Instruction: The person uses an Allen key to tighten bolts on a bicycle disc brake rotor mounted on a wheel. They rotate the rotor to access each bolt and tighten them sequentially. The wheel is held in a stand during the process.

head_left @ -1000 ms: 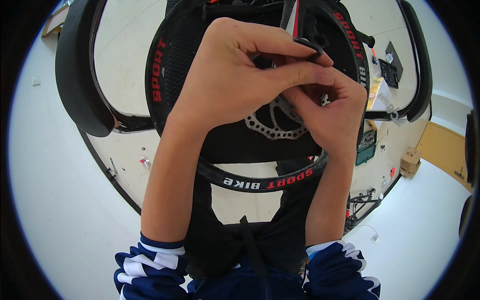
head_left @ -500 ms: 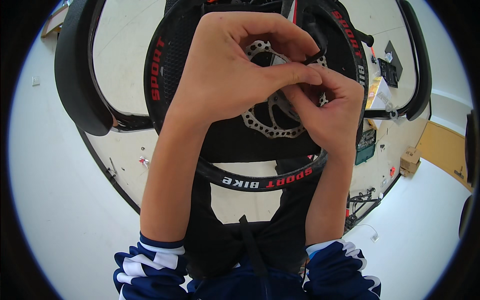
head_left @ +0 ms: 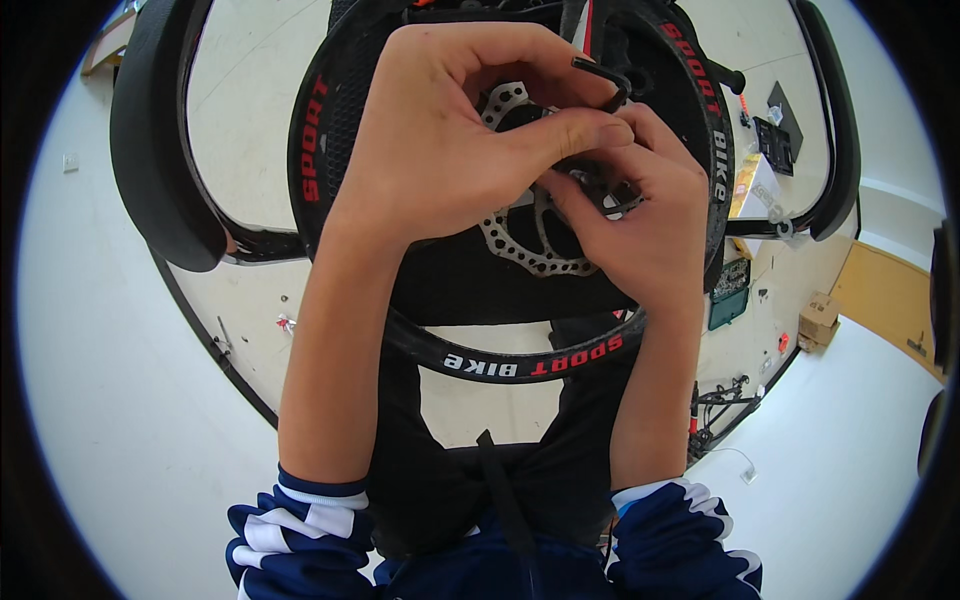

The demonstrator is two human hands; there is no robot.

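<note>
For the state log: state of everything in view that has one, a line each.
Left hand: curled, pinching bent black rod
Right hand: curled, close against the left
Bent black rod: bend exposed, one end hidden among fingers
Brake disc: partly covered; fastening can't be told
Black wheel: partly covered
Left sleeve: bunched up
Right sleeve: bunched up
Green case: looks open

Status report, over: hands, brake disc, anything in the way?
Left hand pinching black L-shaped hex key. Right hand close beside, grip hidden. Brake disc partly covered by both hands.
</note>
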